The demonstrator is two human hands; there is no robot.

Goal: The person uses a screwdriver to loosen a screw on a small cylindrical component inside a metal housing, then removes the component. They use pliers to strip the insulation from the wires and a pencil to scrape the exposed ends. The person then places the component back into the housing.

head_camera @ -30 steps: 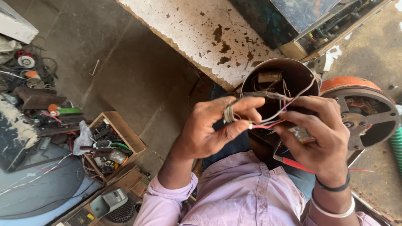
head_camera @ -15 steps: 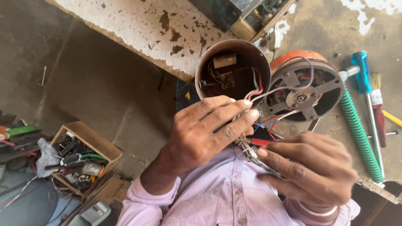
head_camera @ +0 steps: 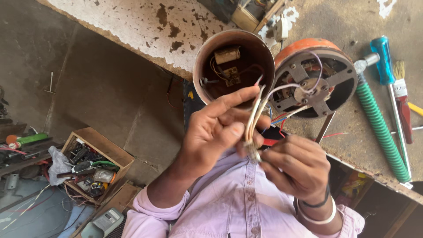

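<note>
1. the table fills the upper right, a worn brown top with a chipped white painted edge running along its far side.
2. the person's pale lilac shirt takes up the bottom middle, both sleeves reaching up toward the hands.
3. a round motor body with an orange shell and a grey spoked end plate lies on the table, just right of a rusty brown cup-shaped cover whose open mouth shows a small capacitor and wiring inside.
4. a wooden box full of small tools and parts sits on the floor at lower left, well apart from the hands.
5. a green ribbed hose lies along the table's right side, beside a blue-handled screwdriver and a small paintbrush.
6. the left hand is curled, thumb and fingers pinching a bundle of pale wires that rises from the hands to the motor body's hub.
7. the right hand is closed around the lower end of the same wires, fingertips pressed on a small twisted joint just beside the left thumb; a dark band and a white bangle circle its wrist.
8. red and blue wires show between the hands and the motor.
</note>
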